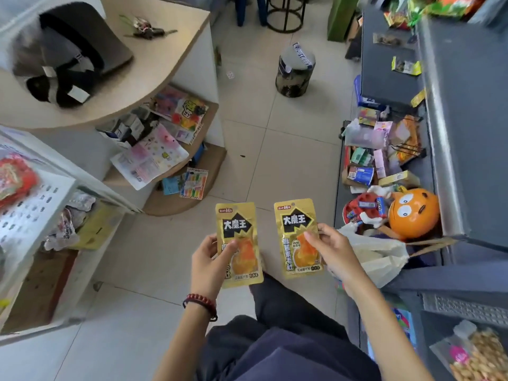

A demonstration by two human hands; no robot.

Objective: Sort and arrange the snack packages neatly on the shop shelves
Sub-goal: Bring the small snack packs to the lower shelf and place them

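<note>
My left hand pinched one gold snack packet by its left edge, thumb across the front. My right hand pinched a matching second packet by its right edge. Both stood upright, side by side, apart, over the tiled floor, grey shelves just right of my right hand.

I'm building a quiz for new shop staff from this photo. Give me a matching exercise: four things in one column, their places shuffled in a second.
Things
1. left gold packet
2. keys
3. bin
4. orange toy

Places
A. tiled floor
B. grey shelf on the right
C. curved counter top
D. hand with the bead bracelet

Pairs: 1-D, 2-C, 3-A, 4-B
</note>
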